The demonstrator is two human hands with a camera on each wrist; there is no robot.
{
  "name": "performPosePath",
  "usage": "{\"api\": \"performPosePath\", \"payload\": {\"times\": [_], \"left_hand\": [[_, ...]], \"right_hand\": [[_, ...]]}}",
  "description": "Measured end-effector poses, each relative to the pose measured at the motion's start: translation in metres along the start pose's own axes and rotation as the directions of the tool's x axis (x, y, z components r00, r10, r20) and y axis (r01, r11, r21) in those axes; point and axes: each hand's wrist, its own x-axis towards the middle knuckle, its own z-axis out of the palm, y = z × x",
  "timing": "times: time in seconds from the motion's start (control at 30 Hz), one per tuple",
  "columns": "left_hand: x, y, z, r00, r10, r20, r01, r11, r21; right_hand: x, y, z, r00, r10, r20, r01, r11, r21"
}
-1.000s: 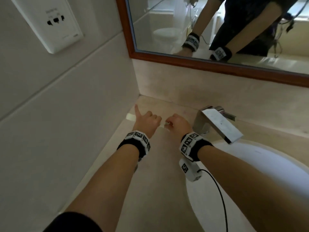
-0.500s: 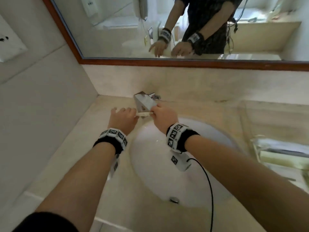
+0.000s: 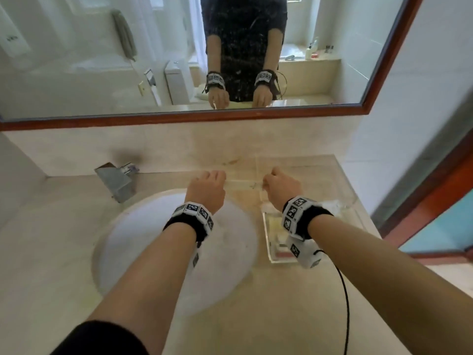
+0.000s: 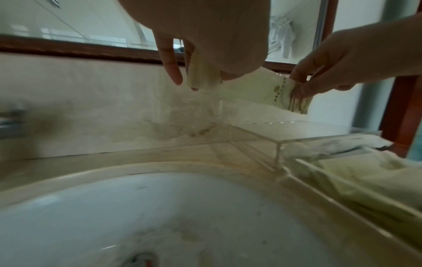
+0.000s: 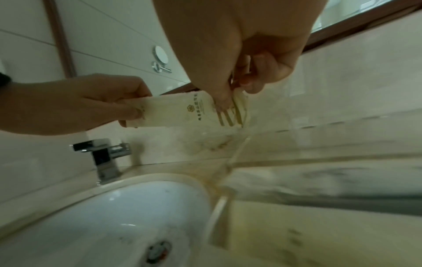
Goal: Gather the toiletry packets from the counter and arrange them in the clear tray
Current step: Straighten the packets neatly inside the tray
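Note:
Both hands hold one long cream toiletry packet [image 5: 182, 112] with gold print, stretched level between them above the counter. My left hand [image 3: 207, 187] pinches its left end, and my right hand [image 3: 280, 187] pinches the end with gold stripes. The packet [image 4: 269, 86] hangs over the left rim of the clear tray [image 3: 340, 180], at the tray's far part. In the head view the packet [image 3: 243, 184] shows only as a pale strip between the hands. Other cream and white packets [image 4: 347, 168] lie in the tray's near part, partly hidden by my right wrist.
A white oval basin [image 3: 158, 242] is sunk in the beige counter [image 3: 51, 278] left of the tray. A chrome tap [image 3: 116, 181] stands behind the basin. A wood-framed mirror [image 3: 179, 119] spans the back wall. A door frame [image 3: 435, 196] is at the right.
Both hands have carried the packet from the far left corner of the counter, past the tap, rightward to the clear tray. The head view has swung right with them.

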Motion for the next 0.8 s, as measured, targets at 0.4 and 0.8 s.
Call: {"api": "performPosePath", "payload": {"times": [0.4, 0.8], "left_hand": [[0.055, 0.131, 0.031, 0.892, 0.305, 0.334, -0.204, 0.930, -0.307], [0.055, 0.140, 0.035, 0.933, 0.250, 0.259, -0.200, 0.958, -0.203]], "right_hand": [[-0.042, 0.142, 0.001, 0.919, 0.267, 0.290, -0.192, 0.945, -0.263], [-0.037, 0.148, 0.004, 0.941, 0.279, 0.190, -0.253, 0.956, -0.152]]}}
